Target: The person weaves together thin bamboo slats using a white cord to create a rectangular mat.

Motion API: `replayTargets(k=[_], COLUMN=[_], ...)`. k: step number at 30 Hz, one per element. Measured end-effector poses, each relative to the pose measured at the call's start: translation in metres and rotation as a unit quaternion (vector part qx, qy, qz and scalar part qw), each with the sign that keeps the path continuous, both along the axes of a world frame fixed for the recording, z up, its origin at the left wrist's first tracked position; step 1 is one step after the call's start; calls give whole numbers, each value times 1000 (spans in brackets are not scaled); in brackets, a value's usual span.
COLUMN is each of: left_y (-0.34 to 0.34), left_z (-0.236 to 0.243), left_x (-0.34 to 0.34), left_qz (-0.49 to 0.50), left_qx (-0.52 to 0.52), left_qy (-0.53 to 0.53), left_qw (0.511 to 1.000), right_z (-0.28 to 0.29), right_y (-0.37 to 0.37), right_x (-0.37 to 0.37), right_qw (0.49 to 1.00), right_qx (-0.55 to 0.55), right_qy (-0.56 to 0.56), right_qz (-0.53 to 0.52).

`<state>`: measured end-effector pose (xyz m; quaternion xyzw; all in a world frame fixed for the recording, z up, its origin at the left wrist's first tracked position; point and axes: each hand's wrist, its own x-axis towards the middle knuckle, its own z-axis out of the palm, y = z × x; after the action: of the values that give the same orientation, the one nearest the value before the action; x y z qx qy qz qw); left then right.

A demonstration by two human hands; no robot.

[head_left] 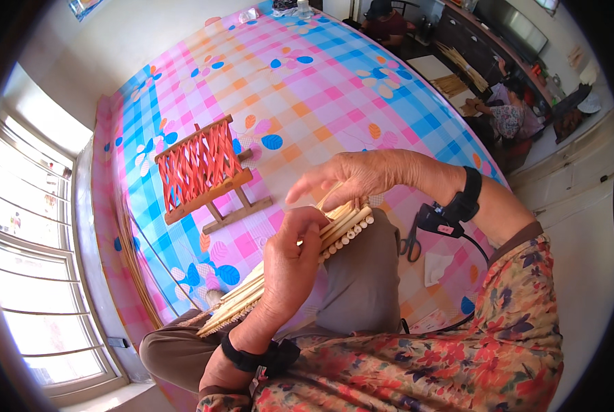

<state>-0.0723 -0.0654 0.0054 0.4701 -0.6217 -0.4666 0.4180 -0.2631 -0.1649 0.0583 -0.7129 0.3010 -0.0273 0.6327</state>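
A bound row of pale straw stalks (345,233) lies across my lap, with cut round ends along its right edge. Its lower part (235,302) runs under my left forearm and has a braided edge. My left hand (293,257) is closed around the stalks near their upper end. Over the same end is my right hand (351,180), its index finger stretched leftward and apart from the thumb, which is close to the stalks. Whether its other fingers touch a stalk or cord is hidden.
A wooden frame wound with red strips (200,168) stands on the checked, flowered sheet (252,82). Black scissors (411,240) lie beside my knee, near a white piece (437,268). Long thin rods (139,264) lie by the window. Two people sit beyond, one near straw bundles (451,84).
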Motion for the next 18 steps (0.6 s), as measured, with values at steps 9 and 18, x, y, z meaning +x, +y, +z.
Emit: replayTargets(k=[9,18], left_y=[18,28], left_z=[-9,-12], left_x=[11,44], left_qz=[17,-100], left_qx=[-109,-253], left_qy=[-52,-273], left_qw=[993,923], right_z=[-19,-11], right_y=[-3,7], right_x=[6,3], right_qw=[994,996], right_qx=[-62,-89], right_qy=[38,9], right_qz=[83,-23])
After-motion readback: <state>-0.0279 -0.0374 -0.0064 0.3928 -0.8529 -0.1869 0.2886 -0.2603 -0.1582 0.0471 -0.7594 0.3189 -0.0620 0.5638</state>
